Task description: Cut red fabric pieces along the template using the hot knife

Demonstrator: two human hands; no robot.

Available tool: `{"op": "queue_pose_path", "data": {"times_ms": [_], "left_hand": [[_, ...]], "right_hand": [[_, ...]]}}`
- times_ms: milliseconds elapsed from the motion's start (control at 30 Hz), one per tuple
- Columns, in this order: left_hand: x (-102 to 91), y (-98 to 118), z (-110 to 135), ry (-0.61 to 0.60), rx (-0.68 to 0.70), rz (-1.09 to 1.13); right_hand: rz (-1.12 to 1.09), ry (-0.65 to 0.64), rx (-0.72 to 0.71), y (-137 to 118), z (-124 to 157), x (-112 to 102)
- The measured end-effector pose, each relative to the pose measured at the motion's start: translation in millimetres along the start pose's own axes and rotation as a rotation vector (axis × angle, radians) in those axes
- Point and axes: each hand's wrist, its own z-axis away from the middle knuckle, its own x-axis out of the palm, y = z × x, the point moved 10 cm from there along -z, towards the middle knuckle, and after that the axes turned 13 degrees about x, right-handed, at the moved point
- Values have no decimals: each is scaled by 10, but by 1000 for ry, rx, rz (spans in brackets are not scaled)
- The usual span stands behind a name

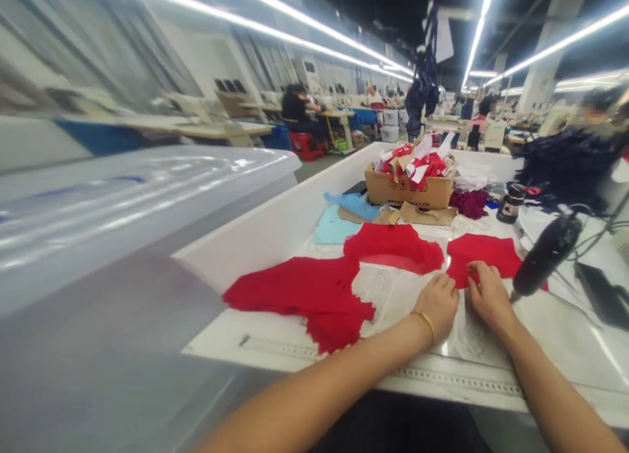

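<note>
My left hand (pixel 439 303), with a thin yellow bracelet at the wrist, is closed over the white work surface, its fingers pressed together. What they hold, if anything, is hidden. Just right of it, my right hand (pixel 490 295) is bent at the near edge of a red fabric piece (pixel 484 251), thumb and forefinger apart. Another red piece with a ragged edge (pixel 393 244) lies flat beyond my left hand. Further left spreads a larger heap of red fabric (pixel 299 286). Close to my right wrist stands a black handheld tool (pixel 548 253), its tip pointing down.
A cardboard box (pixel 410 191) full of red and white scraps stands at the back. Light blue pieces (pixel 337 227), maroon cloth (pixel 469 204) and a dark jar (pixel 511 204) lie around it. A printed ruler strip (pixel 457 379) follows the front edge. Left is a large translucent bin (pixel 147 177).
</note>
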Motion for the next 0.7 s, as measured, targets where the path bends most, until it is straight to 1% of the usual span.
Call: {"op": "queue_pose_path", "data": {"times_ms": [67, 133, 233, 300, 367, 467, 533, 600, 700], "left_hand": [[-83, 186, 206, 41, 43, -22], [-183, 315, 439, 79, 71, -45], [-353, 374, 780, 120, 95, -76], [-467, 323, 977, 133, 85, -102], [-564, 219, 1143, 129, 57, -142], [-646, 37, 1326, 97, 12, -186], [-661, -59, 1401, 83, -16, -197], [-659, -109, 1435, 92, -46, -204], [-576, -66, 1388, 106, -66, -122]], "right_hand": [[-38, -11, 1, -40, 21, 0], [-74, -24, -1, -87, 45, 4], [-121, -52, -9, -159, 86, 14], [-147, -69, -14, -200, 115, 18], [-171, -80, -17, -231, 141, 17], [-199, -79, -14, -239, 156, 12], [-211, -69, -6, -211, 144, 9], [-210, -56, 10, -153, 116, 4], [-174, -44, 56, -27, 56, -18]]}}
